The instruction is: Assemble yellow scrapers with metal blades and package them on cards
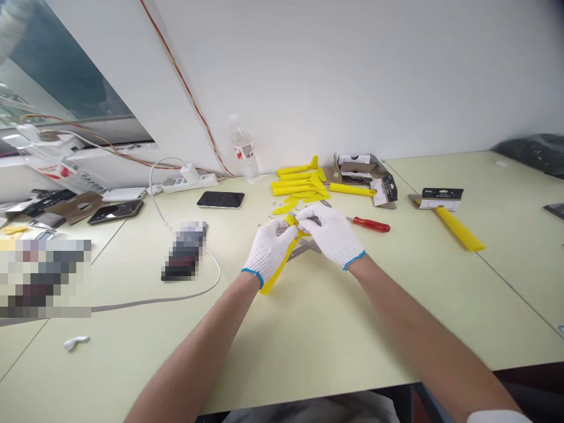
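My left hand (272, 245), in a white knit glove with a blue cuff, is closed around a yellow scraper handle (275, 279) that slants down toward me. At the handle's upper end, the fingers of my right hand (328, 232), gloved alike, are pinched together; what lies between them is too small to make out. Flat metal blades (304, 249) with holes lie on the table under the hands. Just beyond are several loose yellow handles (295, 187), thin yellow plates (284, 208) and scattered tiny screws. Right of my right hand rests a red-handled screwdriver (371, 224).
A finished-looking scraper (460, 228) with a card lies at right, another scraper (352, 189) near boxes (361, 167) at the wall. A water bottle (244, 150), phone (220, 200), power strip (189, 183), white cable (215, 264) and earbud (76, 342) are on the left.
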### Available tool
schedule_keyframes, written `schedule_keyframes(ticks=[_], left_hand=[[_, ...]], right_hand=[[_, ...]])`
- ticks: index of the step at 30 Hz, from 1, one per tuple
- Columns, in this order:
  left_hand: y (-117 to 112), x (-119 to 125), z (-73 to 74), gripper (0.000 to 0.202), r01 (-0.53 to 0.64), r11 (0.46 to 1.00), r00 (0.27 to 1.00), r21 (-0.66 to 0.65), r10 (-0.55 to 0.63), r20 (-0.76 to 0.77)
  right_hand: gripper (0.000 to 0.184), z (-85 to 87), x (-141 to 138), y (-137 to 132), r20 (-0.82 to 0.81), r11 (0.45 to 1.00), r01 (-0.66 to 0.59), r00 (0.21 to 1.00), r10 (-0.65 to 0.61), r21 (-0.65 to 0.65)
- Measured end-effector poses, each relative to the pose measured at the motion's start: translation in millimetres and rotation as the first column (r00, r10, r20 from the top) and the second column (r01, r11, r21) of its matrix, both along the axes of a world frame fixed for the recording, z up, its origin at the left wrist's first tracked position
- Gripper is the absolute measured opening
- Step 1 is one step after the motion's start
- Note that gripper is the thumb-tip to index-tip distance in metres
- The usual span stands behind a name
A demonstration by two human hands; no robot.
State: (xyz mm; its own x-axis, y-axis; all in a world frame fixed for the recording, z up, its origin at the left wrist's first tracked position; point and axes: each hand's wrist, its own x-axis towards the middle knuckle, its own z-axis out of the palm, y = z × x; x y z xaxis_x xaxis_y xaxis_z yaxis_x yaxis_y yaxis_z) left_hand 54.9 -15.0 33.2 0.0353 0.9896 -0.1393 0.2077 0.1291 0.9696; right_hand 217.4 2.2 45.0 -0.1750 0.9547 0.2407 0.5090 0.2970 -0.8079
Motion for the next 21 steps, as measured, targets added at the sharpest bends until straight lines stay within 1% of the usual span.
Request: schedule_keyframes(ticks=[3, 7, 10, 14, 17, 21], left_hand=[[-2, 3, 1.7, 0.021, -0.04, 0.999, 0.999, -0.026, 0.04, -0.014], [-4, 3, 4.0, 0.022, -0.054, 0.996, 0.999, -0.068, 0.053, -0.015], [-5, 2, 2.9, 0.025, -0.058, 0.997, 0.998, -0.059, 0.056, -0.037], [-7, 0, 2.1, 0.033, -0.056, 0.997, 0.997, -0.051, 0.052, -0.064], [-8, 1, 5.3, 0.035, -0.047, 0.996, 0.998, -0.074, 0.043, -0.05], [-12, 2, 6.1, 0.025, -0.002, 0.993, 0.999, -0.118, 0.008, 0.053]], right_hand=[[0.017, -3.8, -2, -3, 0.034, 1.0, 0.016, 0.999, -0.017, 0.016], [0.019, -5.7, -2, -4, 0.046, 0.998, 0.014, 0.999, -0.017, 0.054], [0.019, -7.7, -2, -3, 0.035, 0.997, 0.009, 0.999, -0.012, 0.077], [0.018, -11.9, 0, -3, 0.008, 0.998, 0.038, 0.999, -0.038, 0.056], [0.019, -17.0, 1, -2, -0.015, 0.997, 0.043, 0.999, -0.043, 0.056], [0.024, -25.8, 2, -2, -0.008, 0.996, 0.03, 1.0, -0.03, 0.083]])
